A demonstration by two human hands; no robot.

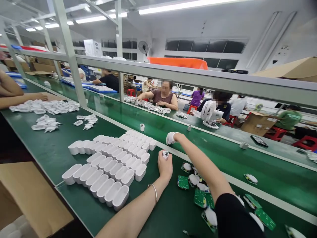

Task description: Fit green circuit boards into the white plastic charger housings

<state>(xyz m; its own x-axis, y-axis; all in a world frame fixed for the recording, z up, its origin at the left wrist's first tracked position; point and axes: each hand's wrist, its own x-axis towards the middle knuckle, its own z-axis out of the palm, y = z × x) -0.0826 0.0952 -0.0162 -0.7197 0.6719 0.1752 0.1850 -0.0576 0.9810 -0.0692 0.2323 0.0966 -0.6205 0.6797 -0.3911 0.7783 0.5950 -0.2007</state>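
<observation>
My left hand (165, 168), with a bangle at the wrist, is wrapped round a small white plastic casing (165, 154). Its open end faces up and dark and light parts show inside. Beyond it, over the edge of the green conveyor belt (213, 145), is my right hand (170, 138) in a white glove. Its fingers are curled together, and whatever they may hold is hidden. Left of my hands, rows of white oval casings (109, 158) stand open side up. Green circuit boards with white parts (199, 197) lie loosely under my right forearm.
Single white casings (142, 127) ride on the belt. Piles of small white parts (44, 106) lie at the left, near another person's arm (22, 99). A cardboard box (32, 198) stands at the lower left. Across the belt are co-workers, a white fan (209, 112) and a phone (259, 140).
</observation>
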